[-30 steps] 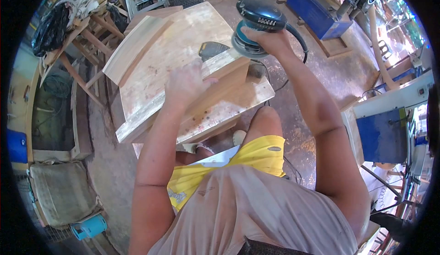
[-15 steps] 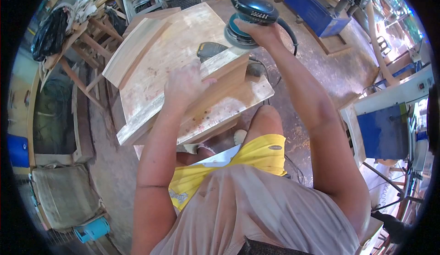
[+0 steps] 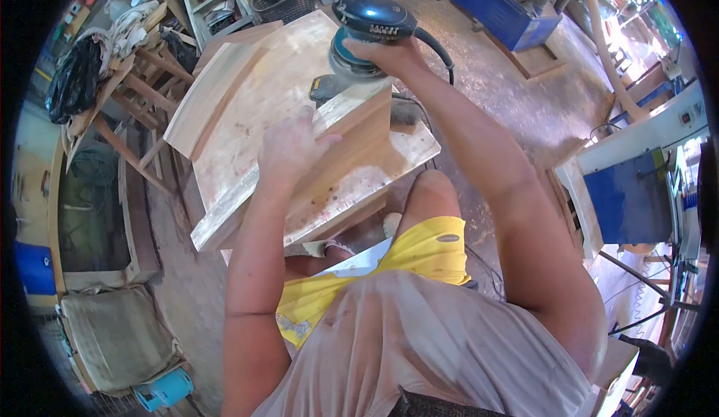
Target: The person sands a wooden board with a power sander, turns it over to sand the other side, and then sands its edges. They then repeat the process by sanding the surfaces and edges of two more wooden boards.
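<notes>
A thick wooden plank [image 3: 346,149] stands on edge, running diagonally across a stained worktop [image 3: 243,113]. Over its upper edge lies my left hand [image 3: 290,144], thumb on the near face and fingers on the far side, gripping it. My right hand [image 3: 380,54] is wrapped around a dark teal electric sander [image 3: 372,14], whose round pad is right at the plank's far end. Behind the plank, partly hidden, lies a yellow-and-black tool [image 3: 326,88]. A cord trails from the sander's rear.
Curved wooden pieces [image 3: 217,95] lie on the worktop's left side. Beyond it are a black plastic basket [image 3: 284,1] and a blue metal box [image 3: 498,12]. A wooden rack with a black bag [image 3: 75,80] stands left, and a machine with a blue panel [image 3: 628,200] right.
The sander and my right hand have moved left, from beyond the plank's far end to over it. My left hand keeps its place on the plank. The view has shifted slightly.
</notes>
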`<action>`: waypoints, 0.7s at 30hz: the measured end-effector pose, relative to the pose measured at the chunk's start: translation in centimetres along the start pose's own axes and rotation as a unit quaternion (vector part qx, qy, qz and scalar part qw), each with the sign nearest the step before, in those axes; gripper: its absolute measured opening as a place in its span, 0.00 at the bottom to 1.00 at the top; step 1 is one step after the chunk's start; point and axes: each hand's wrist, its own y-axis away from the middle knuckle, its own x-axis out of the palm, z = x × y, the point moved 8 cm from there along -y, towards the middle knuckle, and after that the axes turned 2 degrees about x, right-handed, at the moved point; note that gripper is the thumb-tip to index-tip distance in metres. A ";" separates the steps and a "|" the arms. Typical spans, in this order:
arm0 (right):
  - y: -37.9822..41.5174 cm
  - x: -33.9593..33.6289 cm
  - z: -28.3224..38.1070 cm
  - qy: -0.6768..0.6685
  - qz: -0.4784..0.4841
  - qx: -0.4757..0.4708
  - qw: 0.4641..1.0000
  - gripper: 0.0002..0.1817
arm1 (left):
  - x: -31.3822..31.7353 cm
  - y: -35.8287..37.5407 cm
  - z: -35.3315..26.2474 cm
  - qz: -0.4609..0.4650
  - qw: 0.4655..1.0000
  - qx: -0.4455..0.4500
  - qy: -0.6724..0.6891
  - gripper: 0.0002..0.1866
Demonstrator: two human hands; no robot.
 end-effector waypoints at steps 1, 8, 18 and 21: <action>0.2 -0.3 0.7 -0.001 -0.002 0.022 1.000 0.28 | 0.0 -0.1 0.0 0.001 1.000 0.002 0.000 0.33; 0.3 -0.5 -0.1 0.020 0.008 0.002 1.000 0.31 | 0.3 0.0 0.0 0.013 1.000 -0.011 -0.010 0.34; -0.7 -0.7 -1.3 0.013 -0.003 0.009 1.000 0.33 | 0.3 -0.2 0.1 0.001 1.000 -0.011 -0.001 0.34; 0.5 -0.1 -0.2 -0.041 0.002 0.010 0.999 0.33 | 0.1 -0.1 -0.1 -0.019 1.000 0.009 -0.016 0.33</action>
